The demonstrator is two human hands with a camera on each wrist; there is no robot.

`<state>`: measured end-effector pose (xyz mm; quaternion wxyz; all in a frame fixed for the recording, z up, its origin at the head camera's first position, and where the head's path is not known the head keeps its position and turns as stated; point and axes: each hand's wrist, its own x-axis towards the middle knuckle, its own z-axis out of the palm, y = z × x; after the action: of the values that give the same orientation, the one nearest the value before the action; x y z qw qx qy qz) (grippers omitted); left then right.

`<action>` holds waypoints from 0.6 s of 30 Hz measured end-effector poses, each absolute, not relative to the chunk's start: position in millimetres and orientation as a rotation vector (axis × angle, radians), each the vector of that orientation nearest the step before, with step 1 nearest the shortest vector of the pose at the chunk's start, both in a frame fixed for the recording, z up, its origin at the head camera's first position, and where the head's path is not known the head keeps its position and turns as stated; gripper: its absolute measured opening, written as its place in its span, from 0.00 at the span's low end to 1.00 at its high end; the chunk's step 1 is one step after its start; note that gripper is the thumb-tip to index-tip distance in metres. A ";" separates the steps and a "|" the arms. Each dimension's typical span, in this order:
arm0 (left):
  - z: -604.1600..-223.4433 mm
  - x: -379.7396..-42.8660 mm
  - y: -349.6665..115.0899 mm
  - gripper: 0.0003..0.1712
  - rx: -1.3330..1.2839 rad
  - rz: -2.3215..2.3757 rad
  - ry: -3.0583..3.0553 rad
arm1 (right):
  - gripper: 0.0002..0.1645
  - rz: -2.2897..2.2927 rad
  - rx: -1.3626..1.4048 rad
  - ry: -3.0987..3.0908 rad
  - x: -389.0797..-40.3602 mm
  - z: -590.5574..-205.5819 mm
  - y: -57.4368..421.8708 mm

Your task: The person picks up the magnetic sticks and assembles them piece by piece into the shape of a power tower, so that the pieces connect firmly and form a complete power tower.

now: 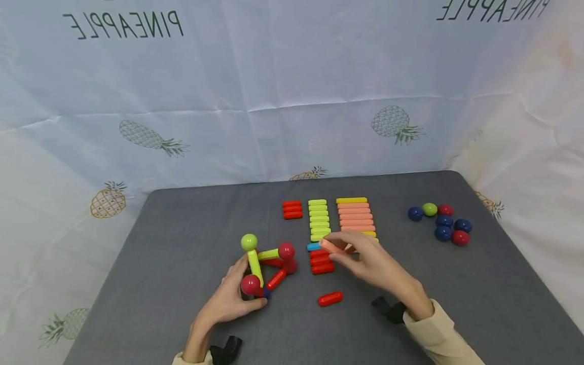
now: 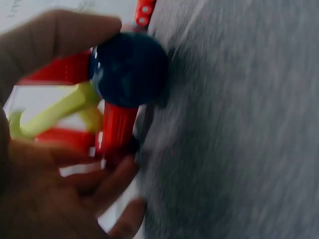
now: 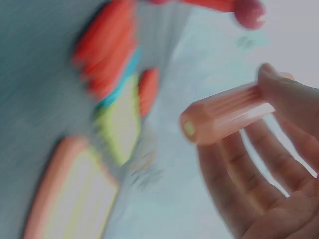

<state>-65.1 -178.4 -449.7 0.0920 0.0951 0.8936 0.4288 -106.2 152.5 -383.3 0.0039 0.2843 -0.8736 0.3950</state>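
In the head view my left hand [image 1: 229, 300] grips the base of a frame built from magnetic rods and balls. A green ball [image 1: 249, 242] tops one corner of that frame, joined to a yellow-green rod [image 1: 255, 268]; red balls and red rods form other parts. The left wrist view shows the thumb against a dark blue ball [image 2: 130, 69], with fingers curled near a red rod [image 2: 118, 124]. My right hand [image 1: 376, 261] pinches a salmon-coloured rod [image 3: 229, 112] between thumb and fingers, raised over the sorted rods.
Rows of red rods [image 1: 322, 269], yellow-green rods [image 1: 318, 213] and salmon rods [image 1: 356, 216] lie mid-table. One red rod [image 1: 330, 298] lies alone nearer the front. Several loose balls [image 1: 443, 233] sit at the right. A pineapple-print cloth [image 1: 274, 142] hangs behind the grey table [image 1: 182, 223].
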 end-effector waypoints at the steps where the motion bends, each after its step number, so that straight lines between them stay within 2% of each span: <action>1: -449.9 -65.4 -180.8 0.62 0.348 1.279 2.642 | 0.19 1.287 0.909 -2.699 -104.7 -377.8 146.9; 5: -450.9 -66.0 -185.9 0.50 0.523 1.294 2.635 | 0.20 1.499 0.972 -2.535 -101.6 -357.5 120.9; 11: -452.0 -65.8 -186.7 0.34 0.507 1.301 2.711 | 0.23 1.676 1.190 -2.355 -108.6 -345.0 76.0; 18: -453.3 -63.7 -188.3 0.25 0.558 1.301 2.761 | 0.14 1.503 1.479 -2.419 -117.2 -364.1 44.2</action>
<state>-63.7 -188.3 -453.3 0.0195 0.1797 0.8898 0.4191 -117.2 44.2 -364.1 -0.0339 0.4606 -0.7533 0.4682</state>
